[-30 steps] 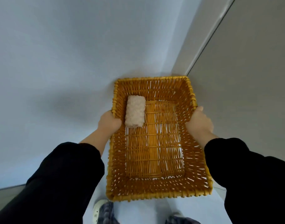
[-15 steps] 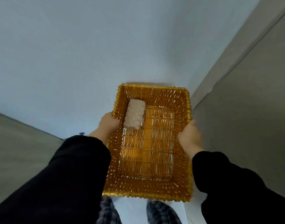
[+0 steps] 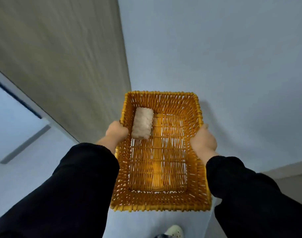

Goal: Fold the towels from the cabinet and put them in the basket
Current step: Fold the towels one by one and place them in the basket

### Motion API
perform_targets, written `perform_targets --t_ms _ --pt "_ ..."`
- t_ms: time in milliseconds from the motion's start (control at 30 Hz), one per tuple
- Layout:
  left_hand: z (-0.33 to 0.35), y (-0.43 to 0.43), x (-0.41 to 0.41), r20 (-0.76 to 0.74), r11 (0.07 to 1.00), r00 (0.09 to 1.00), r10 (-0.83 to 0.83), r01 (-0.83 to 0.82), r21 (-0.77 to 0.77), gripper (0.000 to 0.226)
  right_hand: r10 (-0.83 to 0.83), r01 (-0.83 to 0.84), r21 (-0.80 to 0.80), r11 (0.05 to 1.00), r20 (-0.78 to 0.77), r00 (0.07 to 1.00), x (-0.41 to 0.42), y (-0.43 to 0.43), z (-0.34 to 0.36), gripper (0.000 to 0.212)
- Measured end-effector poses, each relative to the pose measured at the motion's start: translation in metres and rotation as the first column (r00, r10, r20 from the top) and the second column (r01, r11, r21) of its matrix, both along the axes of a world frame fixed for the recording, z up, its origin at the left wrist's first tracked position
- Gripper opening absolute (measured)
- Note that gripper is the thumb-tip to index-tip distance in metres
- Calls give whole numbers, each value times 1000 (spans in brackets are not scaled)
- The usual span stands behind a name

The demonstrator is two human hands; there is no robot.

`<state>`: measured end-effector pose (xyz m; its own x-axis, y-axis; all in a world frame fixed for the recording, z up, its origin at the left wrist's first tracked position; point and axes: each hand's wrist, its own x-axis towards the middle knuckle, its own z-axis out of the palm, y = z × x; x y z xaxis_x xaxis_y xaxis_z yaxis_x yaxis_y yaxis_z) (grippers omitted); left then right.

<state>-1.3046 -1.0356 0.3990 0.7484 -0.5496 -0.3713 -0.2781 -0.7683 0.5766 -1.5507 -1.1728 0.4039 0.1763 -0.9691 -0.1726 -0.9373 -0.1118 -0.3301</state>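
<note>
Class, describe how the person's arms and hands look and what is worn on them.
The left sleeve and right sleeve are long, loose and plain black, ending at the wrists. The left hand and right hand are bare: no gloves, rings or watch show.

no readable text, labels, brands, numbers or signs

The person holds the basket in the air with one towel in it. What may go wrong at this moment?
1. The towel lies loose by the far left wall; if the basket tilts, it may slide or come undone.
2. The left hand and right hand grip only the side rims, so the basket might tip forward.
</note>
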Motion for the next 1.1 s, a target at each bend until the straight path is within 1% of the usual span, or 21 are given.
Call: perform_targets --t_ms 100,167,200,300,367,433,567,667,700,767,867,933,1033,1100 --pt "8 83 44 26 996 996 84 -84 -18 9 120 -120 -27 992 5 993 63 53 8 28" --pt "9 116 59 45 994 993 107 -105 -29 9 140 -139 -24 990 13 990 86 80 9 28" --pt "13 149 74 56 992 991 124 -123 -24 8 161 -160 -22 987 18 987 107 106 7 29" --pt "17 211 105 53 987 986 158 -157 -23 5 178 -179 4 984 54 983 143 166 -2 25" --pt "19 259 132 51 984 983 176 -175 -24 4 205 -208 33 978 77 976 171 210 -8 28" --pt "19 300 158 52 981 979 196 -195 -15 8 232 -240 62 969 109 966 199 245 -11 35" --pt "18 374 202 11 959 959 283 -283 -7 11 334 -348 82 934 149 931 255 303 -8 21" --pt "23 423 236 27 941 941 337 -338 8 7 398 -413 88 906 150 905 305 337 -2 24" --pt "26 435 248 38 934 934 355 -356 14 4 426 -440 84 894 148 893 323 345 -1 25" --pt "31 456 278 54 911 911 409 -411 31 5 478 -489 65 870 131 868 365 359 0 25" --pt "34 475 328 65 874 873 484 -486 21 19 542 -549 43 835 108 833 428 370 0 34" --pt "36 485 366 90 862 859 504 -507 4 21 565 -571 16 821 127 815 474 375 -4 37" --pt "43 496 418 109 843 837 537 -537 -32 16 593 -598 -20 801 166 788 539 379 -9 28" --pt "48 504 455 116 827 820 561 -562 -33 11 619 -621 -48 782 175 766 586 385 -4 31"
